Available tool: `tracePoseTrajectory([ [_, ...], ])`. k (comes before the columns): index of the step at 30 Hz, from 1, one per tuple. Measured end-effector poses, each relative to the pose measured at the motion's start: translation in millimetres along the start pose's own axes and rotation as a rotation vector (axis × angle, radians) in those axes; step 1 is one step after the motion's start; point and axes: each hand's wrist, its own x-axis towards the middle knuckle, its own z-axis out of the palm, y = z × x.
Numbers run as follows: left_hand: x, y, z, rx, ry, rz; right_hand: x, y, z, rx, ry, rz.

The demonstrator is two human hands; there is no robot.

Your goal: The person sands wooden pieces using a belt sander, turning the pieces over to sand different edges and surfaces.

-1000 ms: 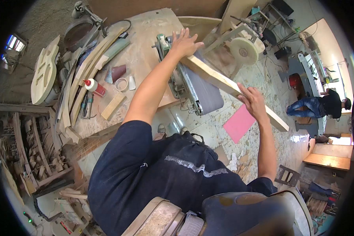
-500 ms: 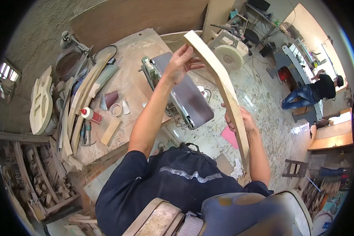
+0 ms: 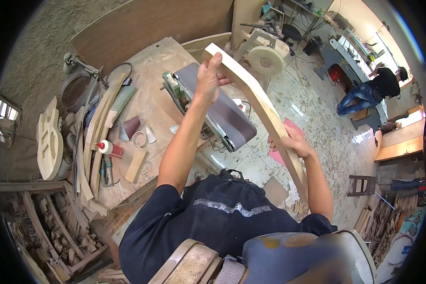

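A long, pale, curved wooden piece (image 3: 253, 91) is held up in front of my chest, slanting from upper left to lower right. My left hand (image 3: 208, 78) grips its upper end, with the thumb over the near face and some fingers showing beyond it. Lower down, my right hand (image 3: 292, 143) is closed around the piece; its thumb side lies over the wood and fingertips show at the left edge. Just below and left of the piece is a belt sander (image 3: 222, 111) with a dark belt, apart from the wood.
On the wooden bench (image 3: 151, 90) lie curved wood strips (image 3: 97, 120), a red-capped glue bottle (image 3: 111, 148), a tape roll (image 3: 139, 138) and a small wood block (image 3: 136, 165). A round grinding wheel (image 3: 266, 60) stands beyond. Another person (image 3: 376, 90) leans at a far bench.
The curved wood's upper end has moved slightly left and down in view. My right hand has shifted further over the wood. The surroundings have also shifted a little with the camera.
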Motion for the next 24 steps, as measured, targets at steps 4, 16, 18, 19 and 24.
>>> tracePoseTrajectory([
  [4,-3.4,-0.9,-10.2,0.018,0.015,-0.029,0.4,-27.7,18.2,-0.577,0.176,0.024],
  [16,8.8,-1.5,-108.0,0.707,-0.146,0.187,6.7,0.3,8.0,-0.833,0.226,0.045],
  [18,6.3,-0.9,-115.1,0.923,-0.199,0.114,8.0,4.7,6.9,-0.876,0.204,0.068],
  [19,4.9,0.6,-117.9,1.031,-0.228,0.076,8.4,4.6,7.4,-0.893,0.200,0.083],
  [24,-3.1,-22.9,-126.2,0.945,-0.200,0.071,14.8,1.6,11.8,-0.933,0.182,0.118],
])
